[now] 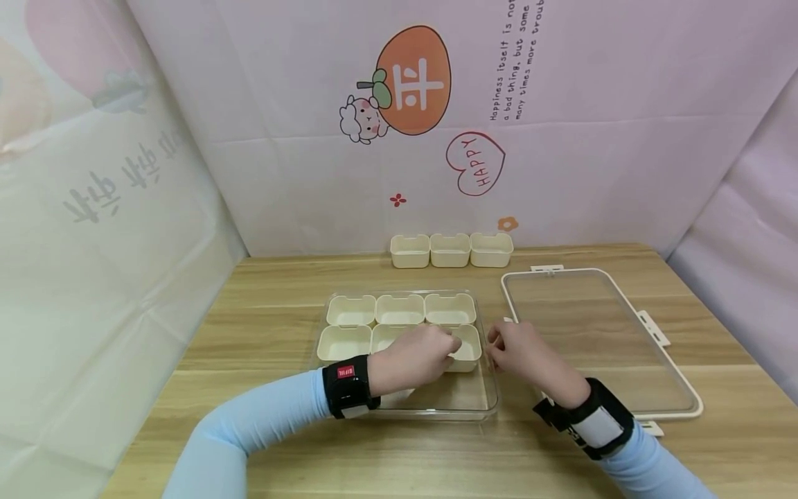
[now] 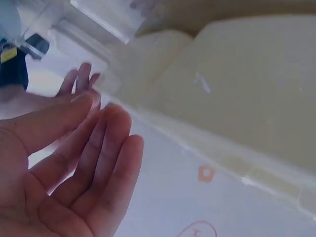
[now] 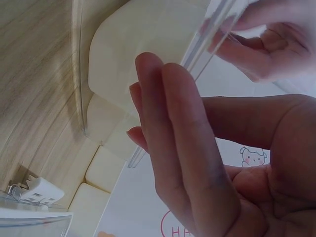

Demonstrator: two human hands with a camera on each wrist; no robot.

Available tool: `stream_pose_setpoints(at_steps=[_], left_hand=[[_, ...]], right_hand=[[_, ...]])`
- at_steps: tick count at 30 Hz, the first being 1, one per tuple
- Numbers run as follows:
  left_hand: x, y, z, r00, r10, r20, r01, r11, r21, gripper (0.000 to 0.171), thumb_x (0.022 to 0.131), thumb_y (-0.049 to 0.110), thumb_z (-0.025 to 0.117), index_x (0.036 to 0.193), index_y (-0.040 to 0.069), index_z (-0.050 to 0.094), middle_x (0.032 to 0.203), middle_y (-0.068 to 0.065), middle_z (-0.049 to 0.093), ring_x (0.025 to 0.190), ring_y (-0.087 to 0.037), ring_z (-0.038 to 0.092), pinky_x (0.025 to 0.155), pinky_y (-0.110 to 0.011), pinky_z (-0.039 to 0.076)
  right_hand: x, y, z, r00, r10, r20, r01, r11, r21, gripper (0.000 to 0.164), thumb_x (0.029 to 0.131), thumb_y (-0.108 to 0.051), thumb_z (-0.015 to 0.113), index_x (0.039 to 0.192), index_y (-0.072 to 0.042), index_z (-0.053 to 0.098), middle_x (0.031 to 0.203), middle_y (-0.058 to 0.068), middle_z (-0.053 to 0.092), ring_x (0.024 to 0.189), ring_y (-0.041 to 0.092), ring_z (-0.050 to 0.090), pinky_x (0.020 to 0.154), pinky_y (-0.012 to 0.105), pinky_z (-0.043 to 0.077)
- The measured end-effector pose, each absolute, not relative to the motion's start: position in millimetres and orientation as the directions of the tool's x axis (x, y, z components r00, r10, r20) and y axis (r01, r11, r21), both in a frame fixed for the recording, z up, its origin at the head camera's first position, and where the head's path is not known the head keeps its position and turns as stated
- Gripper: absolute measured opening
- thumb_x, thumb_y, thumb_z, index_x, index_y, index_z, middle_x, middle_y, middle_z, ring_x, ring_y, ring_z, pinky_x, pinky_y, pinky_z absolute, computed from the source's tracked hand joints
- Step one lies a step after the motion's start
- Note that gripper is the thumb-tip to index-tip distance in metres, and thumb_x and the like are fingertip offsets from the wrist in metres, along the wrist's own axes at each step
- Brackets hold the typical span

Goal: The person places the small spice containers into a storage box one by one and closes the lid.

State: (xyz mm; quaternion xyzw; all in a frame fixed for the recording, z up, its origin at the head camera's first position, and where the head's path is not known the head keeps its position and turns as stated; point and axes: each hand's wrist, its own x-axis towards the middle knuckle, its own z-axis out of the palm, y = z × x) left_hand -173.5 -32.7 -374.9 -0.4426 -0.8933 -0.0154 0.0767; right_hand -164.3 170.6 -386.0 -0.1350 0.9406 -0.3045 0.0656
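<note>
A clear plastic box (image 1: 436, 414) on the wooden table holds two rows of small cream tubs (image 1: 351, 310). My left hand (image 1: 414, 357) reaches over the box from the left and pinches the rim of the front right tub (image 1: 469, 346). In the left wrist view, the left thumb and fingertips (image 2: 117, 116) come together at that tub's corner. Beside the box's right wall is my right hand (image 1: 520, 350), with its thumb partly hidden. Its long fingers (image 3: 180, 108) are nearly straight and lie along the outside of the clear wall in the right wrist view.
Three more cream tubs (image 1: 450, 251) stand in a row at the table's back edge, against a printed cloth (image 1: 299, 187). To the right lies a clear lid (image 1: 598, 339) with a white frame and clips. The right forearm crosses the lid's near left corner.
</note>
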Motion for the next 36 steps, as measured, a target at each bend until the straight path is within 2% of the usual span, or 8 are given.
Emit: stream_pose_setpoints(at_steps=[6,10,15,17,20,25,30,36], left_hand=[[-183.7,-33.8,-361.6,-0.612,0.745,0.266,0.77,0.638,-0.017,0.006,0.083,0.019,0.07,0.084,0.014,0.067,0.079,0.003,0.06,0.075,-0.01,0.06,0.06,-0.021,0.05],[-195.2,-34.0,-351.9,-0.63,0.709,0.317,0.749,0.663,0.007,0.011,0.083,0.017,0.07,0.092,0.012,0.069,0.089,0.001,0.065,0.081,-0.013,0.063,0.067,-0.022,0.052],[-214.0,-34.6,-341.0,-0.675,0.655,0.339,0.718,0.69,0.096,0.013,0.083,0.013,0.069,0.095,0.008,0.069,0.093,-0.004,0.066,0.085,-0.016,0.064,0.074,-0.024,0.052],[-222.7,-35.1,-337.9,-0.692,0.632,0.348,0.704,0.699,0.129,0.011,0.083,0.01,0.068,0.094,0.006,0.069,0.093,-0.005,0.065,0.087,-0.017,0.064,0.075,-0.025,0.052],[-236.6,-36.3,-335.5,-0.713,0.597,0.368,0.679,0.72,0.147,0.005,0.084,0.006,0.065,0.088,0.007,0.068,0.087,-0.005,0.064,0.082,-0.017,0.062,0.069,-0.025,0.051],[-259.8,-39.2,-335.6,-0.735,0.543,0.406,0.635,0.761,0.132,0.011,0.083,0.001,0.06,0.081,0.009,0.068,0.079,-0.002,0.061,0.071,-0.014,0.057,0.058,-0.024,0.046],[-281.2,-41.7,-336.1,-0.755,0.505,0.418,0.595,0.795,0.116,0.01,0.081,0.002,0.062,0.082,0.01,0.069,0.079,-0.002,0.066,0.073,-0.016,0.062,0.065,-0.028,0.05],[-303.7,-42.7,-333.5,-0.811,0.454,0.369,0.537,0.828,0.163,0.007,0.081,0.001,0.062,0.082,0.007,0.067,0.08,-0.004,0.066,0.072,-0.016,0.058,0.067,-0.029,0.049]], right_hand=[[-165.9,171.8,-387.1,-0.955,-0.296,-0.028,-0.227,0.786,-0.575,0.011,0.084,-0.003,0.061,0.091,0.005,0.059,0.068,0.006,0.068,0.056,0.008,0.06,0.053,0.024,0.047],[-166.6,172.1,-388.3,-0.956,-0.293,-0.021,-0.234,0.803,-0.549,0.009,0.084,-0.005,0.06,0.089,0.003,0.06,0.065,0.002,0.066,0.055,0.007,0.057,0.052,0.024,0.045],[-166.3,172.9,-388.7,-0.957,-0.29,-0.014,-0.237,0.81,-0.537,0.005,0.084,-0.005,0.059,0.086,0.0,0.06,0.063,0.0,0.064,0.054,0.008,0.055,0.051,0.025,0.044],[-165.8,173.0,-388.7,-0.957,-0.288,-0.013,-0.237,0.811,-0.535,0.004,0.084,-0.005,0.059,0.085,-0.001,0.06,0.063,0.0,0.064,0.055,0.008,0.055,0.051,0.025,0.044],[-165.3,172.8,-388.6,-0.959,-0.282,-0.012,-0.233,0.813,-0.534,0.004,0.085,-0.005,0.059,0.086,-0.001,0.06,0.064,0.0,0.065,0.056,0.008,0.055,0.052,0.025,0.044],[-164.4,172.2,-387.9,-0.958,-0.285,-0.006,-0.238,0.809,-0.537,0.005,0.084,-0.005,0.059,0.087,-0.001,0.061,0.064,-0.001,0.064,0.056,0.009,0.055,0.052,0.025,0.043],[-164.2,171.9,-388.7,-0.957,-0.289,-0.009,-0.236,0.8,-0.551,0.006,0.084,-0.004,0.059,0.088,0.0,0.06,0.063,0.0,0.064,0.055,0.009,0.054,0.05,0.025,0.042],[-164.3,171.4,-387.7,-0.959,-0.282,-0.017,-0.226,0.801,-0.555,0.006,0.085,-0.005,0.06,0.088,0.0,0.061,0.064,-0.001,0.064,0.055,0.009,0.054,0.051,0.026,0.043]])
